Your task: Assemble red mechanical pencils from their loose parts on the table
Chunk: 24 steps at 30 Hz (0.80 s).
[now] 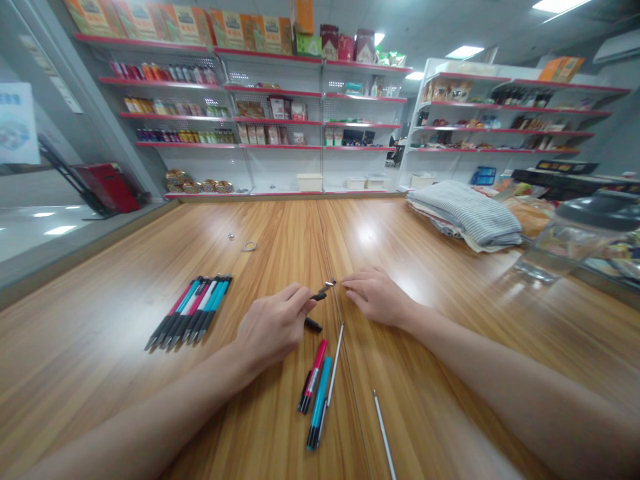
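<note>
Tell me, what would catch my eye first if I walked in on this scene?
A row of pink-and-teal plastic pens lies on the long wooden table, beside the bare left hand pinching a small black pen part. Behind, white red-edged shelves of colourful packaged goods line the far wall.

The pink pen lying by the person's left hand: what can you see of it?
The pink pen lies flat on the wood-grain table, below the left hand. Its glossy barrel looks like plastic, with a pale band around it and a black tip pointing toward the person. A teal pen lies just to its right, and a thin black piece runs along its lower left side. No hand touches it.
</note>
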Tool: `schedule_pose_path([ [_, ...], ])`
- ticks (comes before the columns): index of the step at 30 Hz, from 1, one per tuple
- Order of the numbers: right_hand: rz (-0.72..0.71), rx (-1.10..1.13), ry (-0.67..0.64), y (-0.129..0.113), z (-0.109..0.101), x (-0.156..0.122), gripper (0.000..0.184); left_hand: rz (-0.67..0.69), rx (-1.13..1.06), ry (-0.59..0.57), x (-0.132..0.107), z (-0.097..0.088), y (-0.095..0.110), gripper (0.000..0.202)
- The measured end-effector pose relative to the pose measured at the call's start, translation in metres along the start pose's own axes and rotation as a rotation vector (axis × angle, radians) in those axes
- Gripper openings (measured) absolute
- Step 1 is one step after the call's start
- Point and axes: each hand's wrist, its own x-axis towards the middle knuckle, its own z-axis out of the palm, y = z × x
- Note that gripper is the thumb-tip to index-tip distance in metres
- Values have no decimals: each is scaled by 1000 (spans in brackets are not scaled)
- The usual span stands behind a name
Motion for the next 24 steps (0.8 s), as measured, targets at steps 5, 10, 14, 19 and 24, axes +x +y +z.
schedule_pose_path([
  [5,-25,7,-10,-2,3,-2,22,-9,-36,-24,-2,0,-2,21],
  [10,-56,38,-18,-13,-2,-2,34,10,-57,-16,-3,-2,-1,21],
  [14,-107,94,70,-22,-5,-2,54,28,-40,11,-3,-1,0,22],
  [19,-84,317,306,-37,-7,-3,38,81,-60,32,-3,1,-1,20],
  [24,130,663,424,-55,-7,-4,19,117,-97,18,-4,1,-2,19],
])
